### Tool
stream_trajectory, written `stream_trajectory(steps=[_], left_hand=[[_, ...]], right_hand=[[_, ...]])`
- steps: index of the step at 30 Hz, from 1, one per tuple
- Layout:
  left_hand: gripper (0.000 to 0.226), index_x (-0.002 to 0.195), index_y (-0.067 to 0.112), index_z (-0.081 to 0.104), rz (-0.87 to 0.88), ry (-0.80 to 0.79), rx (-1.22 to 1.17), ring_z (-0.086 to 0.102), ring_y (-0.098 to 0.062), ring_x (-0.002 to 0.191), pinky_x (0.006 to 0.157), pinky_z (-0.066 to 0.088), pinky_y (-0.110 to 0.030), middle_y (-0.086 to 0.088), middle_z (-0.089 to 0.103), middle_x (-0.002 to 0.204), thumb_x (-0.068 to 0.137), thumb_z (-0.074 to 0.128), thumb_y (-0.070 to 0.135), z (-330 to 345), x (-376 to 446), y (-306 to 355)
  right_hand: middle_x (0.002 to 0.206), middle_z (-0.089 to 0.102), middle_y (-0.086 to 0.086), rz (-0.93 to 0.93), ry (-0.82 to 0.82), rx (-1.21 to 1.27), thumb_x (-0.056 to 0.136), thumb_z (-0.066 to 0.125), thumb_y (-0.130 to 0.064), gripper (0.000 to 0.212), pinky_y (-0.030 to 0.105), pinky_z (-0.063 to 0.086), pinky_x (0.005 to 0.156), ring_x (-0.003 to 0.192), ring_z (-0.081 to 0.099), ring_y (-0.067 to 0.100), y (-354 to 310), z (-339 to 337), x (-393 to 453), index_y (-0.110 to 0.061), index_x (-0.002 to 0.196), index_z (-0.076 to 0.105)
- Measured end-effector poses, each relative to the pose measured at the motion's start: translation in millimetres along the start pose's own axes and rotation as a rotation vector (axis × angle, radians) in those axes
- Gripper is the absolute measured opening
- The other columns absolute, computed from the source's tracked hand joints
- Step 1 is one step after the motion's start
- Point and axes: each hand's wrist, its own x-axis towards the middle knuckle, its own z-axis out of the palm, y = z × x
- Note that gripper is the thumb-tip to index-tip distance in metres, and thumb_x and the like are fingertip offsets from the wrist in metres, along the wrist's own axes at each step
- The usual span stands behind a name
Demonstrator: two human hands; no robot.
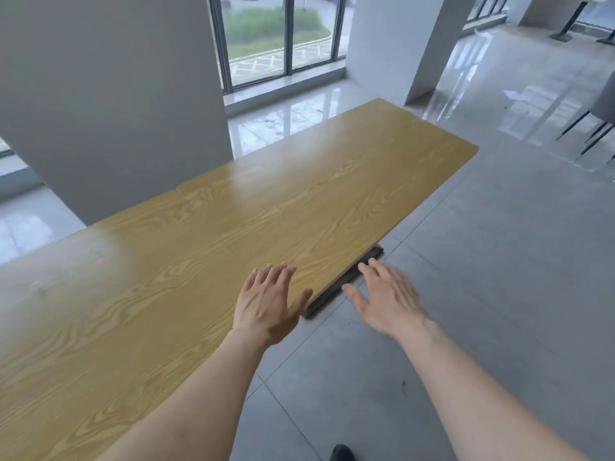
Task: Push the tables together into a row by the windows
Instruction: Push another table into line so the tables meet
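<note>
Two wood-grain tables stand end to end in a line running from the lower left toward the windows (283,38). The near table (100,294) meets the far table (332,188) at a slightly offset seam. My left hand (266,304) hovers over the near table's right edge, palm down, fingers spread, holding nothing. My right hand (387,299) is held out over the floor beside that edge, fingers apart and empty, above the table's dark base foot (336,287).
A wide grey pillar (109,94) stands just behind the tables on the left, a second pillar (399,41) beyond the far end. Chair legs (589,131) show at the right edge. Another table's pedestal (565,28) stands far back right. Grey tiled floor (482,294) lies on my right.
</note>
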Motion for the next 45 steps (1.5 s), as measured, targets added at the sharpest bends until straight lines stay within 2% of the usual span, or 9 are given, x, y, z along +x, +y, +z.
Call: stream_trajectory(steps=[7,19,23,26,32,37,39,41,45], left_hand=[[0.082,0.156,0.029,0.032,-0.251,0.069,-0.036,0.028,-0.02,0.152,0.127,0.015,-0.04,0.006,0.038,0.162,0.093,0.007,0.075,-12.4,71.6,-2.9],[0.082,0.157,0.03,0.03,-0.562,0.15,-0.058,0.024,-0.019,0.154,0.127,0.014,-0.039,0.007,0.035,0.164,0.092,0.007,0.074,-23.7,220.1,-142.0],[0.084,0.154,0.031,0.033,-0.653,0.184,-0.085,0.024,-0.015,0.152,0.127,0.014,-0.038,0.011,0.037,0.161,0.089,0.005,0.075,-19.9,257.9,-188.6],[0.081,0.153,0.032,0.033,-0.695,0.197,-0.081,0.024,-0.016,0.151,0.128,0.012,-0.038,0.011,0.038,0.159,0.09,0.006,0.075,-11.0,289.3,-222.4],[0.068,0.156,0.029,0.031,-0.77,0.221,-0.089,0.022,-0.017,0.153,0.128,0.009,-0.038,0.008,0.035,0.163,0.1,0.024,0.068,20.7,353.4,-286.7],[0.072,0.16,0.026,0.025,-0.757,0.215,-0.048,0.012,-0.019,0.158,0.129,0.005,-0.039,0.004,0.024,0.169,0.101,0.021,0.067,42.4,407.5,-330.8],[0.071,0.16,0.024,0.026,-0.757,0.208,-0.019,0.013,-0.019,0.158,0.129,0.003,-0.038,0.003,0.027,0.168,0.102,0.023,0.065,50.4,418.1,-345.6],[0.067,0.154,0.022,0.037,-0.766,0.221,0.016,0.026,-0.02,0.151,0.128,0.007,-0.037,0.002,0.042,0.159,0.102,0.025,0.064,56.4,420.2,-351.5],[0.06,0.132,0.023,0.051,-0.783,0.241,0.04,0.044,-0.024,0.123,0.116,0.024,-0.037,0.003,0.058,0.129,0.099,0.026,0.067,59.4,421.9,-353.6]], right_hand=[[0.173,0.012,0.007,-0.22,-0.099,-0.058,0.105,0.03,-0.059,0.074,0.039,0.007,0.127,0.159,0.008,0.023,-4.8,-33.2,128.7,-0.016,0.164,0.019],[0.17,0.023,0.005,-0.516,-0.126,-0.187,0.105,0.033,-0.059,0.07,0.037,0.013,0.126,0.157,0.016,0.023,-124.8,-41.9,363.3,-0.018,0.161,0.027],[0.17,0.02,0.003,-0.604,-0.157,-0.201,0.104,0.028,-0.061,0.072,0.036,0.01,0.128,0.158,0.011,0.021,-166.4,-27.5,429.5,-0.018,0.162,0.024],[0.167,0.027,0.004,-0.659,-0.159,-0.229,0.104,0.028,-0.06,0.07,0.037,0.014,0.127,0.156,0.018,0.023,-197.1,-9.1,478.3,-0.017,0.16,0.027],[0.165,0.03,0.005,-0.783,-0.127,-0.215,0.104,0.031,-0.061,0.071,0.038,0.017,0.126,0.154,0.02,0.024,-256.9,42.0,567.7,-0.016,0.159,0.028],[0.168,0.027,0.007,-0.805,-0.07,-0.209,0.102,0.026,-0.063,0.076,0.04,0.005,0.129,0.158,0.014,0.024,-285.3,82.3,629.1,-0.016,0.161,0.026],[0.16,0.041,0.007,-0.79,-0.054,-0.217,0.1,0.022,-0.066,0.077,0.042,0.006,0.129,0.153,0.025,0.025,-285.6,98.5,644.9,-0.015,0.158,0.033],[0.142,0.055,0.006,-0.797,0.004,-0.221,0.099,0.014,-0.068,0.079,0.044,0.012,0.127,0.139,0.041,0.028,-281.5,111.9,650.5,-0.015,0.149,0.044],[0.12,0.06,0.003,-0.792,0.057,-0.212,0.097,0.015,-0.069,0.072,0.045,0.028,0.116,0.115,0.048,0.028,-281.2,118.7,649.8,-0.019,0.129,0.055]])
